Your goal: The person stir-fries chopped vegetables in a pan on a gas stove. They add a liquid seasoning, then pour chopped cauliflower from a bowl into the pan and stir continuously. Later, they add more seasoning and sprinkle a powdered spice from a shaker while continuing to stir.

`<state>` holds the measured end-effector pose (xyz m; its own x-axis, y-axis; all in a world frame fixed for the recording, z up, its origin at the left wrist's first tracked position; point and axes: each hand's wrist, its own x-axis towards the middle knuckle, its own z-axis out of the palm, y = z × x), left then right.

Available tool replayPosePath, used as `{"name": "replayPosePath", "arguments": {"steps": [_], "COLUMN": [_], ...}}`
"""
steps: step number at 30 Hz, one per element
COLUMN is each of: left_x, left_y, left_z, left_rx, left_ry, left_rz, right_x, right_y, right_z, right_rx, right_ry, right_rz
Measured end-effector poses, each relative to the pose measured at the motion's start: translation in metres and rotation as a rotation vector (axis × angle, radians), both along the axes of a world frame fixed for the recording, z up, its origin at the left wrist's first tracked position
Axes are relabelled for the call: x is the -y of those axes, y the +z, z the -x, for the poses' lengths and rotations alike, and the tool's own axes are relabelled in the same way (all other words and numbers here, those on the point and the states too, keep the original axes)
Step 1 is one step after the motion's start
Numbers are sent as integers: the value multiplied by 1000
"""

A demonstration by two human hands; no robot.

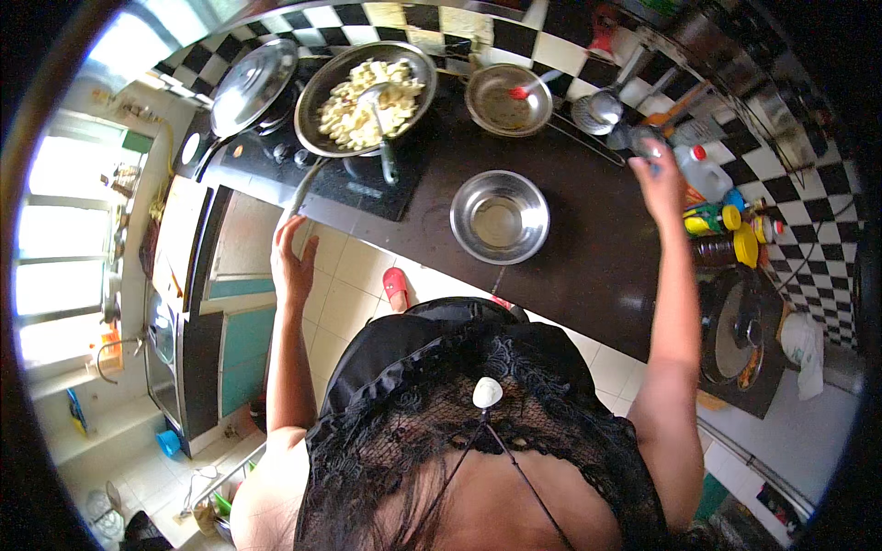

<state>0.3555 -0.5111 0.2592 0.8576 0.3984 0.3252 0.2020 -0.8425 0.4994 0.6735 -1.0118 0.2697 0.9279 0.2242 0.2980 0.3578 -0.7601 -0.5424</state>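
My left hand is raised with its fingers apart, close to the long handle of a frying pan. The pan stands on the black glass cooktop and holds pale chopped food. A metal serving spoon with a dark handle lies in the food. At the right, my blurred right hand reaches to a clear container near the wall; whether it grips it is unclear. A stainless steel bowl sits on the dark countertop between my hands.
Left of the pan rests a domed lid. A smaller pan with a red-headed brush stands at the back. Along the right wall are a skimmer, a plastic jug, several bottles and a dark lidded pot.
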Motion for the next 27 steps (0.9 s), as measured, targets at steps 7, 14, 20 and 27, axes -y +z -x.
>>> {"name": "replayPosePath", "arguments": {"steps": [7, 14, 20, 27], "left_x": [-111, -148, -160, -183], "left_y": [-52, -57, -75, -61], "left_z": [-6, -34, -47, -52], "left_rx": [-132, -498, -504, -517], "left_ry": [205, -54, -273, -253], "left_rz": [20, 1275, 1613, 1426], "right_x": [-297, -401, -407, -449], "right_y": [-21, -61, -54, -40], "right_z": [112, 112, 87, -15], "right_rx": [-95, -214, -96, -556], "right_ry": [398, 112, 4, -106], "right_rz": [-21, 253, 145, 69]}}
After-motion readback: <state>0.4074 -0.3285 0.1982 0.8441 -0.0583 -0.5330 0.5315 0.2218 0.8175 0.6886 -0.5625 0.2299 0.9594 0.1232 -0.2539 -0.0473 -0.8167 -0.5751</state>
